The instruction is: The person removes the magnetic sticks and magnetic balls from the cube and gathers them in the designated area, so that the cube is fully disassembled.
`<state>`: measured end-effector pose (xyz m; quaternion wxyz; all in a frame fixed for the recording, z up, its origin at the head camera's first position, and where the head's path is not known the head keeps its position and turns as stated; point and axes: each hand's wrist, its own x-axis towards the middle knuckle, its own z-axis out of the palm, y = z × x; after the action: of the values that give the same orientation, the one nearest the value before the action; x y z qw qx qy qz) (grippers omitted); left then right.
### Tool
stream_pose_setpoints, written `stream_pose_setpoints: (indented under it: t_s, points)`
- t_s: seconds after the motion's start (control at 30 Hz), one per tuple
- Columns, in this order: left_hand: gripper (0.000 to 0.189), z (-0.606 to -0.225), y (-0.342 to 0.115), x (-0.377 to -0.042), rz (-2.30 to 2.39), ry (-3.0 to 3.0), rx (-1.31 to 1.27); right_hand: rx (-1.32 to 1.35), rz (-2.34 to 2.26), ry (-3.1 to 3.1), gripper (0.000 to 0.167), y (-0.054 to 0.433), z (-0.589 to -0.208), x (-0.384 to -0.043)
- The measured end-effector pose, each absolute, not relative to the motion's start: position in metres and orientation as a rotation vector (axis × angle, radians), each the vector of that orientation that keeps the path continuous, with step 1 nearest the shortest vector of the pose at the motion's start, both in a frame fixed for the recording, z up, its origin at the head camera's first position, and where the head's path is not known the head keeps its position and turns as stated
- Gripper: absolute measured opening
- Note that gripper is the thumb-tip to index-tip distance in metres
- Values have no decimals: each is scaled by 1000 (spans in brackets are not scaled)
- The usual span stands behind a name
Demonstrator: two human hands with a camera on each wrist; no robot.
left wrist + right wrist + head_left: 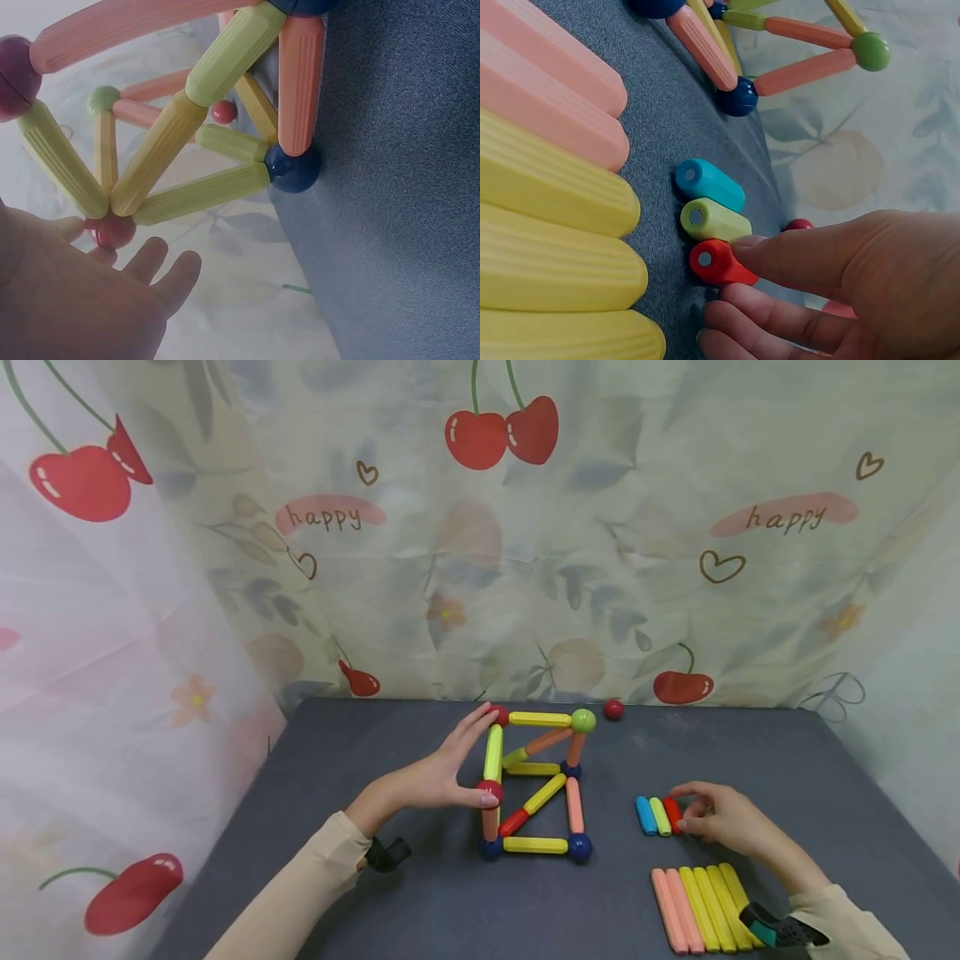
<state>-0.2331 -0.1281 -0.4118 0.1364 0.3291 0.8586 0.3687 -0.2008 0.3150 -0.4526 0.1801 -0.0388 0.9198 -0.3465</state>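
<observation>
A frame of magnetic sticks and balls (pixel 535 844) stands on the dark table. My left hand (pixel 442 768) spans its left side, thumb on the near red ball (pixel 491 793) and fingertips at the far upper red ball (pixel 498 716). In the left wrist view the fingers of the left hand (pixel 90 292) are nearly straight beside a red ball (pixel 112 231). My right hand (pixel 723 817) pinches a short red stick (pixel 672 815) between thumb and finger. Beside that stick lie a short light green stick (pixel 714 218) and a short blue stick (pixel 711 184).
Long pink sticks (pixel 669 910) and several long yellow sticks (pixel 712 906) lie in a row nearer me, below the right wrist. A loose red ball (pixel 613 709) sits at the table's back edge. A printed cloth (pixel 510 568) hangs behind the table (pixel 360 727).
</observation>
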Motion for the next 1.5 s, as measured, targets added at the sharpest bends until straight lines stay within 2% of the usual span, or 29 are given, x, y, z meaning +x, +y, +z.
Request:
stream_pose_setpoints:
  t_s: [0.47,0.67,1.17,1.3,1.5]
  points:
    - [113,-411,-126,-234,1049,2486,948,-175,-918,2675,44,302,-445,-204]
    - [114,-411,-126,-234,1043,2490,938,-252,-935,2697,46,282,-433,-205]
    - [113,-410,-129,-236,1054,2501,1021,-502,-1017,2870,32,224,-404,-207]
    - [103,-410,-131,-240,1084,2534,1050,-567,-1073,2850,30,205,-397,-202]
    - [66,-411,-129,-253,1140,2630,1050,-708,-1267,2778,29,171,-388,-189]
